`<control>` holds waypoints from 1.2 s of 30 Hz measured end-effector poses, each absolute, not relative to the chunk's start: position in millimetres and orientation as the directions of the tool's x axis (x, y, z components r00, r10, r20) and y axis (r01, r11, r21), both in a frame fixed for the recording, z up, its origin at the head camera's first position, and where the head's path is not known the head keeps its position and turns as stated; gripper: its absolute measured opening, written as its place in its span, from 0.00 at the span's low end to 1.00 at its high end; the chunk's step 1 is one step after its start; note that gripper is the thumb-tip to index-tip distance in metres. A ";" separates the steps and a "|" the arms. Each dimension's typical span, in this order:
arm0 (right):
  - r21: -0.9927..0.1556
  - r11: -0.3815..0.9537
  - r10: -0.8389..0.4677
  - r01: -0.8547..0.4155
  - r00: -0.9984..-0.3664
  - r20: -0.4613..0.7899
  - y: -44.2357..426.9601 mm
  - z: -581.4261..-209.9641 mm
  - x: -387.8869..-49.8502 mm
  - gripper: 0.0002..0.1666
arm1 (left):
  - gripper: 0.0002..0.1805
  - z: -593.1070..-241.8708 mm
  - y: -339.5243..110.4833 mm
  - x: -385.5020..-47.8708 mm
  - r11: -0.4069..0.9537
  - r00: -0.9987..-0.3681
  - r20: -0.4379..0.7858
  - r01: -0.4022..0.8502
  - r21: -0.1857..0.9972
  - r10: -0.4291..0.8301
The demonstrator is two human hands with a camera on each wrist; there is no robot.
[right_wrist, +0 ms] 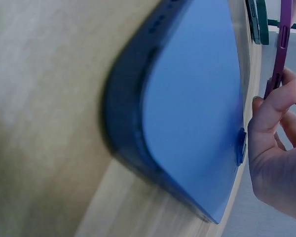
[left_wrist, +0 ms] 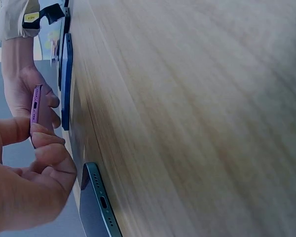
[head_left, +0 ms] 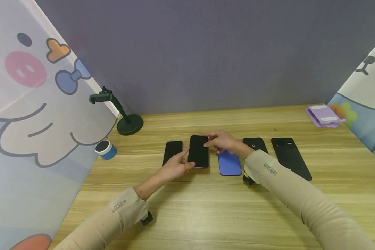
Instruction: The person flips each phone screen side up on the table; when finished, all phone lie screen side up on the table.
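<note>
A purple-edged phone (head_left: 198, 152) is raised off the table, its black screen facing up in the head view. My left hand (head_left: 176, 166) pinches its lower left side between thumb and fingers; the left wrist view shows the phone's purple bottom edge (left_wrist: 36, 105) with its port. At the upper right corner my right hand (head_left: 222, 141) pinches it too, thumb and finger on the frame (right_wrist: 281, 47) in the right wrist view. Flat on the table, a black-screened phone (head_left: 173, 150) lies left of it, and a blue phone (head_left: 230, 164), back up, lies under my right wrist.
Two dark phones lie back up at the right: one (head_left: 254, 141) partly behind my right sleeve, another (head_left: 290, 156) beyond it. A dark green stand (head_left: 129, 124) and a blue-white jar (head_left: 106, 149) are at the left. A lilac folded stand (head_left: 325, 115) sits at the back right.
</note>
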State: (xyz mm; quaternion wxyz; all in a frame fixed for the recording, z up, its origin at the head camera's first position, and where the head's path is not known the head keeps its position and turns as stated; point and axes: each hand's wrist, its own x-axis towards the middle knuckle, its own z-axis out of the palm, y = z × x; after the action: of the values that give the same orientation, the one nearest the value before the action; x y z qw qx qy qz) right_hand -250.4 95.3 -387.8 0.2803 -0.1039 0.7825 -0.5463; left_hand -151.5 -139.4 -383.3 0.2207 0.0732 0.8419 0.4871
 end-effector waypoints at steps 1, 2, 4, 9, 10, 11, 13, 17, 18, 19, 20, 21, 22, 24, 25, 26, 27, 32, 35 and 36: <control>-0.911 0.386 -0.465 0.148 -0.822 -0.330 95.1 -387.5 -250.2 0.36 | 0.44 -383.2 -138.7 -151.5 0.522 -0.891 -0.310 -0.100 0.847 0.332; -0.908 0.391 -0.460 0.152 -0.822 -0.336 95.0 -387.2 -250.1 0.36 | 0.44 -383.1 -138.0 -151.5 0.529 -0.890 -0.320 -0.109 0.842 0.326; -0.903 0.400 -0.458 0.157 -0.819 -0.345 94.5 -386.8 -250.1 0.36 | 0.44 -382.9 -136.8 -151.6 0.541 -0.884 -0.340 -0.124 0.832 0.320; -0.885 0.445 -0.469 0.139 -0.806 -0.362 91.6 -385.2 -249.8 0.36 | 0.45 -383.4 -135.6 -152.5 0.564 -0.868 -0.390 -0.163 0.810 0.308; -0.881 0.452 -0.470 0.138 -0.803 -0.366 90.8 -384.7 -249.8 0.36 | 0.45 -383.5 -135.7 -152.7 0.566 -0.866 -0.395 -0.167 0.807 0.307; -0.877 0.461 -0.471 0.135 -0.801 -0.370 90.0 -384.2 -249.6 0.36 | 0.45 -383.6 -135.8 -152.9 0.566 -0.863 -0.400 -0.172 0.806 0.308; -0.872 0.471 -0.467 0.138 -0.799 -0.379 88.5 -383.1 -249.9 0.36 | 0.45 -383.9 -136.3 -153.5 0.558 -0.858 -0.408 -0.183 0.810 0.311; -0.862 0.488 -0.456 0.139 -0.801 -0.387 86.2 -380.0 -249.8 0.35 | 0.45 -384.4 -137.6 -154.2 0.522 -0.847 -0.423 -0.214 0.826 0.322; -0.859 0.492 -0.452 0.139 -0.803 -0.389 85.7 -379.1 -249.8 0.35 | 0.45 -384.6 -137.9 -154.2 0.513 -0.844 -0.426 -0.222 0.830 0.325; -0.857 0.496 -0.449 0.139 -0.804 -0.390 85.4 -378.5 -249.7 0.35 | 0.45 -384.6 -138.2 -154.2 0.504 -0.842 -0.429 -0.229 0.833 0.328; -0.856 0.499 -0.446 0.139 -0.805 -0.391 85.1 -377.6 -249.5 0.35 | 0.45 -384.4 -138.3 -154.0 0.499 -0.840 -0.431 -0.233 0.835 0.330; -0.854 0.501 -0.444 0.139 -0.806 -0.392 84.8 -377.4 -249.5 0.34 | 0.45 -383.9 -138.4 -153.8 0.494 -0.837 -0.434 -0.237 0.836 0.332; -0.853 0.503 -0.443 0.138 -0.806 -0.392 84.7 -377.3 -249.4 0.34 | 0.45 -383.9 -138.4 -153.7 0.493 -0.837 -0.432 -0.235 0.838 0.335; -0.851 0.506 -0.437 0.142 -0.808 -0.395 84.4 -377.0 -249.2 0.34 | 0.45 -384.2 -137.9 -153.7 0.495 -0.838 -0.430 -0.231 0.838 0.337; -0.850 0.507 -0.434 0.144 -0.809 -0.396 84.2 -377.1 -249.3 0.34 | 0.45 -384.2 -137.5 -153.8 0.497 -0.839 -0.428 -0.228 0.837 0.335; -0.847 0.512 -0.431 0.142 -0.811 -0.397 83.9 -377.0 -249.4 0.34 | 0.44 -384.7 -137.0 -153.9 0.503 -0.842 -0.424 -0.221 0.836 0.334; -0.844 0.518 -0.429 0.138 -0.812 -0.396 83.7 -377.2 -249.6 0.34 | 0.44 -385.4 -136.5 -154.0 0.511 -0.845 -0.419 -0.213 0.833 0.332; -0.822 0.557 -0.416 0.114 -0.819 -0.395 82.5 -377.3 -250.3 0.33 | 0.44 -386.3 -134.3 -155.1 0.583 -0.854 -0.417 -0.174 0.794 0.313; -0.815 0.569 -0.410 0.107 -0.823 -0.394 82.3 -378.9 -250.7 0.34 | 0.44 -383.9 -133.7 -156.5 0.638 -0.843 -0.433 -0.147 0.756 0.319; -0.814 0.572 -0.407 0.105 -0.824 -0.393 82.2 -378.7 -250.6 0.34 | 0.44 -383.0 -133.6 -157.4 0.654 -0.838 -0.441 -0.140 0.743 0.321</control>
State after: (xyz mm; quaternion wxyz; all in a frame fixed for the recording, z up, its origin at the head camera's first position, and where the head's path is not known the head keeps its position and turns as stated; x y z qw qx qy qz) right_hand -250.6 82.2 -378.7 0.2823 -0.0900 0.8404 -0.4538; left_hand -157.4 -133.6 -383.0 0.2795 0.0521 0.8654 0.4125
